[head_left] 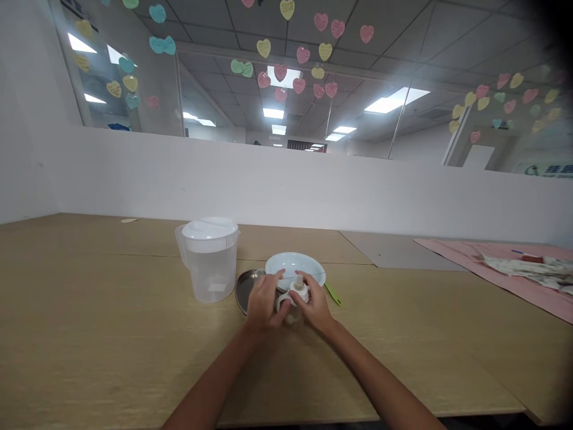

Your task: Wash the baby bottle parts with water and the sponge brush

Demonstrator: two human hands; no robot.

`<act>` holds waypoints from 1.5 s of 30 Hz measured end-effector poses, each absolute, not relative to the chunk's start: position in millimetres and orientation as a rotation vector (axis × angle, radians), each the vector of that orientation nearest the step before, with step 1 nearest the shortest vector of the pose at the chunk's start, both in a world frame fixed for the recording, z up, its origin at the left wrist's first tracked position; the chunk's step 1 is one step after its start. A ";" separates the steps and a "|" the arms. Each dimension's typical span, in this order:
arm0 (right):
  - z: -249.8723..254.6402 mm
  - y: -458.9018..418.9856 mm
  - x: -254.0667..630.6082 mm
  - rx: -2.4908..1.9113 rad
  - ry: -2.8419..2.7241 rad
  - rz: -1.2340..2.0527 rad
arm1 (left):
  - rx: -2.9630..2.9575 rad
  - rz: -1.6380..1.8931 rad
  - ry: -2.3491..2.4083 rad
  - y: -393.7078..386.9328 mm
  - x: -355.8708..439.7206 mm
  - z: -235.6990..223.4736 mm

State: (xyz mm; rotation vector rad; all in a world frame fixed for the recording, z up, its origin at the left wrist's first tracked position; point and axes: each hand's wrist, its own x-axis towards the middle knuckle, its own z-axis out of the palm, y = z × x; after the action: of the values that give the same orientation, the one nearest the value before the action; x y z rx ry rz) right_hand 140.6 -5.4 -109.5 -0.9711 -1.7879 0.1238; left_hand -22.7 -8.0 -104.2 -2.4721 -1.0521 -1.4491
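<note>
Both my hands meet over a small baby bottle (296, 294) with a white collar, a teat on top and a side handle. My left hand (264, 301) wraps round its left side and handle. My right hand (316, 303) closes its fingers on the collar and right side. The bottle stands low over the wooden table (111, 334), just in front of a white bowl (295, 266) and a round metal plate (245, 285). A clear plastic pitcher (209, 260) with a white lid stands to the left of my hands.
A green-handled utensil (333, 294) lies right of the bowl. A pink cloth (501, 272) with crumpled patterned fabric (532, 266) covers the right far side. A grey mat (398, 249) lies beside it. A white partition wall (286, 185) runs behind the table.
</note>
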 end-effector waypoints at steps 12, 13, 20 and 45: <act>-114.0 -2.5 144.5 -0.999 -1.784 0.012 | -2.142 -0.893 -1.780 23.3 -39.8 -128.1; -113.4 -2.7 144.6 -1.002 -1.784 0.013 | -2.144 -0.914 -1.747 23.2 -39.9 -128.0; -113.5 -2.9 143.3 -1.006 -1.774 0.052 | -2.150 -1.033 -1.699 25.9 -38.1 -127.0; -120.3 -10.9 130.2 -1.002 -1.640 -0.011 | -2.517 -1.689 -0.958 -18.1 -2.2 -110.7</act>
State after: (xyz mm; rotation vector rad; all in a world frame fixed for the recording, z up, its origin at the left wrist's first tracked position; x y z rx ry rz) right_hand 130.2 -10.9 -120.3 -1.0015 -1.6396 -0.0110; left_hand -2.2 -18.1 -110.7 -2.5173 -0.9584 -1.6887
